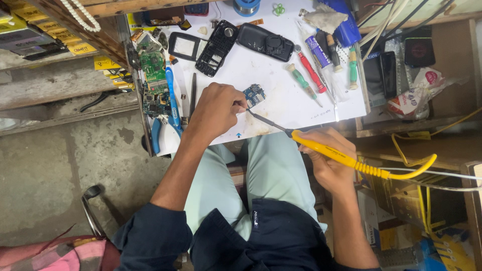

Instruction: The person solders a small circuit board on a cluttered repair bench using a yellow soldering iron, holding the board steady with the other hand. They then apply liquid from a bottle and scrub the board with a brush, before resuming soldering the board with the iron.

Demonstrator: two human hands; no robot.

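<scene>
My left hand [217, 111] covers the near edge of the small blue circuit board [254, 95] — its parts are too small to make out. The yellow soldering iron [346, 156] hides my right hand's [329, 165] fingers — its cord runs off the right edge.

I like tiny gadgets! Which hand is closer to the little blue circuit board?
Left. The left hand sits right beside the little blue circuit board; the right hand is farther back, gripping the yellow soldering iron.
</scene>
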